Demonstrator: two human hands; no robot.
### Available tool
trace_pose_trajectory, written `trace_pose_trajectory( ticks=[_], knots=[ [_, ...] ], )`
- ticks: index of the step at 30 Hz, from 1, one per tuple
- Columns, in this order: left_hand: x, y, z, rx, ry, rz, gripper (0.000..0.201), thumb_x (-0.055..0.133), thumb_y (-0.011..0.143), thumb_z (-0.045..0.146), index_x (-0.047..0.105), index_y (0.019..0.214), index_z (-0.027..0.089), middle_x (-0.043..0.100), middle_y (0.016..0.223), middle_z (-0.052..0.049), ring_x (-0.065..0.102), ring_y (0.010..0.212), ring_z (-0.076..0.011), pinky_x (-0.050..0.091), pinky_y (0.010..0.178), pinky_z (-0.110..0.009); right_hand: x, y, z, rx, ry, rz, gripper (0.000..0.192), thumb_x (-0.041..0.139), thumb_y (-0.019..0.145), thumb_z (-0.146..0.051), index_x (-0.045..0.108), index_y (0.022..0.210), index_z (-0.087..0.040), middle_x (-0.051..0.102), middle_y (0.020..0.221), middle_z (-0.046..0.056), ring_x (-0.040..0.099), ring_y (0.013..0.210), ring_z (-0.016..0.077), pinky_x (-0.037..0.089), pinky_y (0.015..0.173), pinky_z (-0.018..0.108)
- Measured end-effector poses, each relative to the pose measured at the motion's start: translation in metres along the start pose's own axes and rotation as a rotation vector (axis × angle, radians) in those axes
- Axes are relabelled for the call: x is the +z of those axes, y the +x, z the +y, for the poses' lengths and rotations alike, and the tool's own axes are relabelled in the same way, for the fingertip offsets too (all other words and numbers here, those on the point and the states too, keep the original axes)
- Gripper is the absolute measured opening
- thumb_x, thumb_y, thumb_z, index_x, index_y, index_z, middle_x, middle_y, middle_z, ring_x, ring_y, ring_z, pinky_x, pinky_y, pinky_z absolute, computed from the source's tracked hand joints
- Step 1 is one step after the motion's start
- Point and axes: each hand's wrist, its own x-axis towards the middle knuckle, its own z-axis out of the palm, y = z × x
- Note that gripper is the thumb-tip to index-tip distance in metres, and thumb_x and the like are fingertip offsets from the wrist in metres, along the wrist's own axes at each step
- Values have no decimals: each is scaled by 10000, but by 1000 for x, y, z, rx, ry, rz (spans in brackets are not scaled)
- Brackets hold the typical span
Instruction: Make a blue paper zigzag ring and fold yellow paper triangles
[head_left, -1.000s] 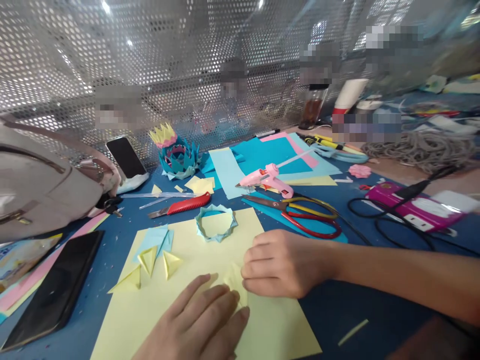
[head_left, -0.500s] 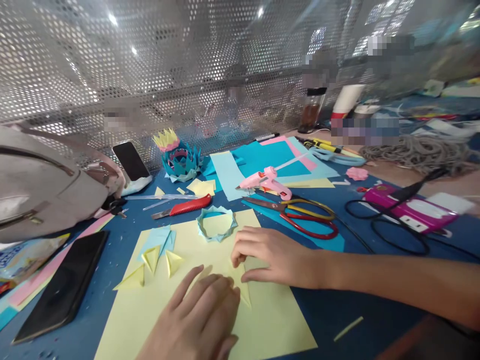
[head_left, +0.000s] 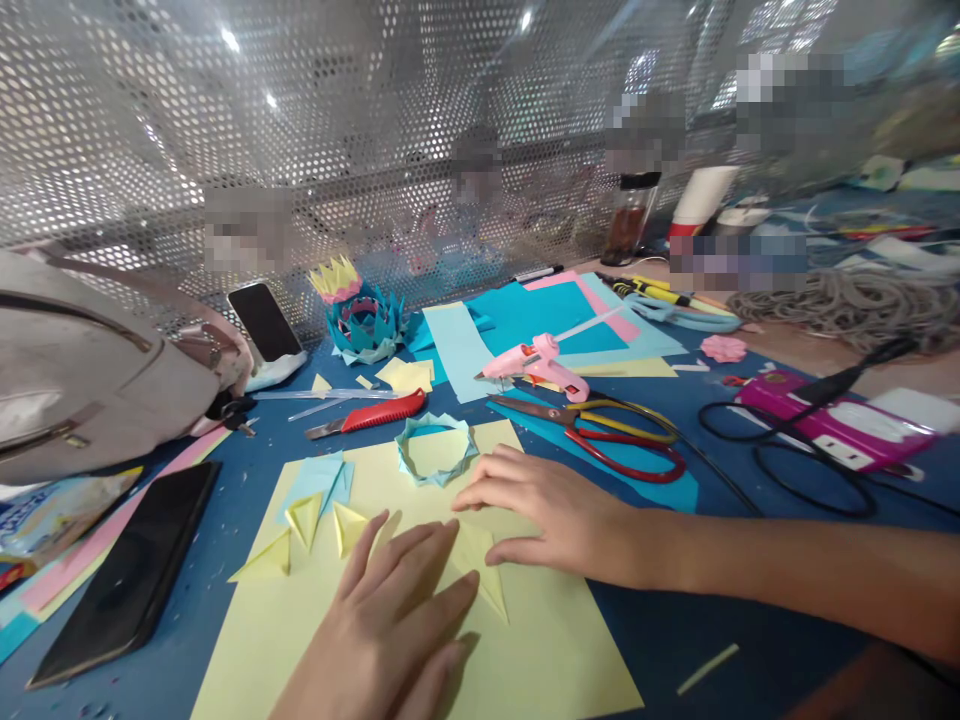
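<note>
Head view, looking down on a blue desk (head_left: 660, 620). Both hands work one small folded yellow paper piece (head_left: 480, 570), which lies on a large yellow sheet (head_left: 555, 650) at near centre. Left hand (head_left: 390, 620) lies flat, fingers spread, palm down, pressing the left part of the piece; its wrist is cut off by the bottom edge. Right hand (head_left: 547, 515) comes in from the right, fingers loosely extended, thumb and fingertips resting on the piece's right and far edges. Only a pointed flap of the piece shows between the hands; the rest is covered, so its full shape cannot be made out.

On the sheet to the left: three folded yellow triangles (head_left: 307, 530), two of them partly on a light blue square (head_left: 319, 478). Just beyond the right hand's fingers: a light blue paper ring (head_left: 436, 448). Farther off: red utility knife (head_left: 371, 413), red and yellow scissors (head_left: 600, 428), pink glue gun (head_left: 536, 362), and a blue paper flower with a yellow crown (head_left: 360, 315).

Near left: dark phone (head_left: 127, 570), lower corner close to the frame edge. A second phone (head_left: 262, 320) leans at the perforated metal screen (head_left: 300, 120). Beige bag (head_left: 82, 370) cut off at the left. Far right: magenta power strip (head_left: 832, 425) with black cable; grey cord pile (head_left: 862, 295), blurred. Several patches beyond the screen are pixelated.
</note>
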Motion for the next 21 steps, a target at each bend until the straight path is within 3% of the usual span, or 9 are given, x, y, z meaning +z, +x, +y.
trace_pose_trajectory(
  ticks=[3, 6, 11, 14, 17, 21],
  knots=[
    [-1, 0, -1, 37, -8, -7, 320, 451, 993, 247, 649, 1243, 223, 615, 1374, -110, 521, 1324, -270, 312, 1163, -610, 0, 0, 1, -39, 55, 1, 405, 729, 885, -393, 627, 1235, -218, 629, 1204, 61, 539, 1134, 221, 414, 998, 383],
    [4, 1, -1, 87, -2, 15, 319, 434, 997, 230, 648, 1228, 182, 626, 1356, -115, 527, 1328, -235, 296, 1199, -532, -1, 0, -2, -60, 113, -15, 339, 729, 891, -342, 637, 1186, -202, 651, 1184, 55, 546, 1126, 205, 411, 1010, 366],
    [23, 1, -1, 196, -7, 181, 348, 393, 1021, 276, 645, 1192, 107, 654, 1285, -122, 546, 1298, -179, 306, 1214, -360, -3, 0, -7, -89, 177, -40, 262, 683, 929, -303, 637, 1159, -187, 665, 1113, 57, 563, 1079, 196, 432, 961, 338],
    [24, -1, -1, 188, 7, 220, 327, 442, 1005, 289, 653, 1190, 121, 663, 1239, -116, 565, 1264, -205, 342, 1199, -388, -4, 0, -9, -94, 218, -69, 230, 680, 929, -265, 644, 1144, -188, 674, 1089, 48, 560, 1072, 192, 429, 968, 338],
    [12, -4, -1, 114, 57, 114, 273, 516, 971, 247, 663, 1199, 217, 623, 1302, -92, 558, 1273, -234, 426, 1138, -446, -6, 0, -11, -70, 261, -101, 260, 701, 902, -193, 638, 1154, -195, 671, 1104, 38, 558, 1094, 190, 427, 986, 336],
    [0, -10, -4, 68, 202, 33, 395, 605, 937, 328, 594, 1332, 338, 607, 1327, -104, 560, 1284, -284, 487, 1059, -531, -7, -1, -13, -40, 268, -88, 339, 704, 901, -213, 613, 1227, -212, 637, 1197, 53, 530, 1165, 202, 412, 1033, 361]
  ],
)
